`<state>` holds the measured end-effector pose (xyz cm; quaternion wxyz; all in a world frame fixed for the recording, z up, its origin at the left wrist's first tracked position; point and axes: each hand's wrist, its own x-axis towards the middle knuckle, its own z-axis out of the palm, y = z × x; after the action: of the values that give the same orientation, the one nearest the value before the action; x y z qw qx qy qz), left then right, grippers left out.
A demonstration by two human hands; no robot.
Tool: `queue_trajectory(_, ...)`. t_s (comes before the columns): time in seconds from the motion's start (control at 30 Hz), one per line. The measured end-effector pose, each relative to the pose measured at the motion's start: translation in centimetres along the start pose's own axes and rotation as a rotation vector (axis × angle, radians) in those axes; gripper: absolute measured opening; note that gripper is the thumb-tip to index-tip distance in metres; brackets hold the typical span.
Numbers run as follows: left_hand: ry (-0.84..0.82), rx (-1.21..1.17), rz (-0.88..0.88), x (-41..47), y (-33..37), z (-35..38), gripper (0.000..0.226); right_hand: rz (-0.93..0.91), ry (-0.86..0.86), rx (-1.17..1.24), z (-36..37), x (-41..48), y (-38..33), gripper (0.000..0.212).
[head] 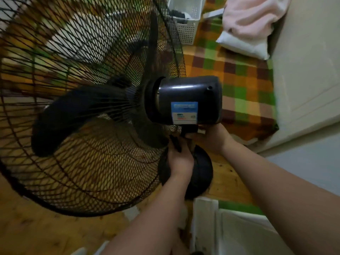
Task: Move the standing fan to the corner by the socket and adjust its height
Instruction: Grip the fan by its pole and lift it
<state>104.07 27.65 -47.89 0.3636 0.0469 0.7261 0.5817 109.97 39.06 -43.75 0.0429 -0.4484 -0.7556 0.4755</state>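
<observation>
Left hand [179, 159] wrapped on black fan pole just under motor; right hand [211, 138] gripping neck joint. Standing fan [189, 100]: glossy black housing, wire-mesh cage, round base on wood floor. Beyond: checkered blanket [239, 74], perforated white basket [187, 24].

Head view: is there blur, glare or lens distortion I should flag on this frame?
Head view: motion blur smears the fan grille and the label on the motor housing, so its text is unreadable; a glare streak crosses the housing top; wide-angle bending curves the edges; lighting is dim and warm; both the left hand and right hand look soft under the motor.
</observation>
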Motion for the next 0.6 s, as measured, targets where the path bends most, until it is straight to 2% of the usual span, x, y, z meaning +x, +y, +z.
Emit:
queue_trajectory(0.07,0.018,-0.007,-0.017,0.9,0.7,-1.0,0.038,-0.033,0.041,-0.097,0.9,0.5,-1.7,0.068)
queue_trajectory(0.17,0.036,-0.13,-0.106,2.7,1.9,-2.6,0.037,-0.077,0.056,-0.095,2.5,1.6,-3.4,0.063)
queue_trajectory(0.3,0.07,-0.135,-0.047,4.3,2.3,-4.8,0.035,-0.165,0.006,-0.163,4.2,2.9,-6.0,0.063)
queue_trajectory(0.5,0.112,-0.158,-0.058,6.5,2.1,-7.8,0.007,-0.24,-0.047,-0.347,6.0,5.0,-9.3,0.066)
queue_trajectory(0.6,0.135,-0.116,-0.052,7.4,1.8,-9.0,0.018,-0.268,-0.045,-0.389,7.1,5.7,-10.3,0.064)
